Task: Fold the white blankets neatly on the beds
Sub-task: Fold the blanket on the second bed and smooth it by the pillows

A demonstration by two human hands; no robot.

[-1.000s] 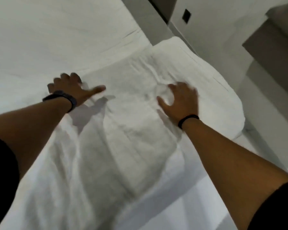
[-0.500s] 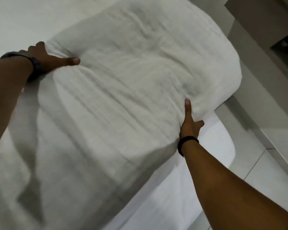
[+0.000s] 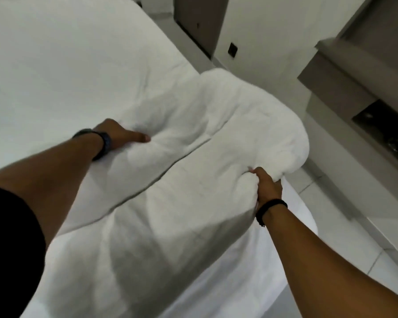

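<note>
White blanket [image 3: 193, 180], folded into a thick padded bundle, lies along the right edge of the bed [image 3: 67, 65], with a crease running diagonally across its top. Left hand [image 3: 122, 136] grips the bundle's left side, thumb extended on top and fingers hidden beneath; right hand [image 3: 268, 187] is clenched on a bunched fold at the right edge.
</note>
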